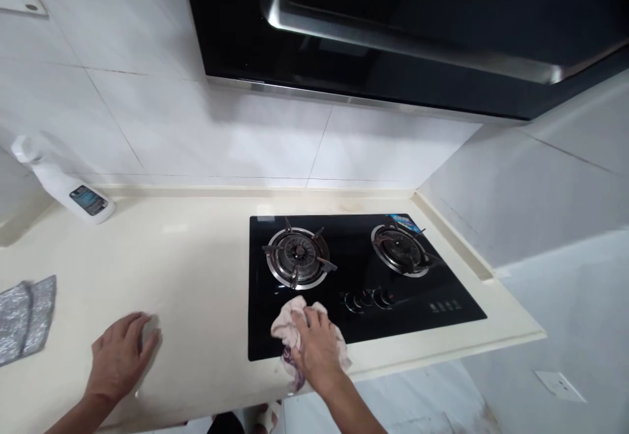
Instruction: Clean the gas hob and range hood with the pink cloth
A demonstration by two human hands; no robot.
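Note:
My right hand (317, 349) presses a crumpled pale pink cloth (286, 324) onto the front left edge of the black gas stove (351, 257). The fingers are bent over the cloth, and a darker patterned part of it hangs by the counter's front edge. Just behind it is the left burner (298, 257); the control knobs (367, 299) lie to its right. My left hand (120, 355) rests on the cream countertop (196, 309), left of the stove, with loosely bent fingers, a thumb apart and nothing held.
A white bottle (73, 191) with a dark label leans at the back left. Silvery folded material (29, 316) lies at the left edge. The right burner (403, 249) has raised supports. A black range hood (368, 47) overhangs the stove. A wall outlet (560, 386) sits low at right.

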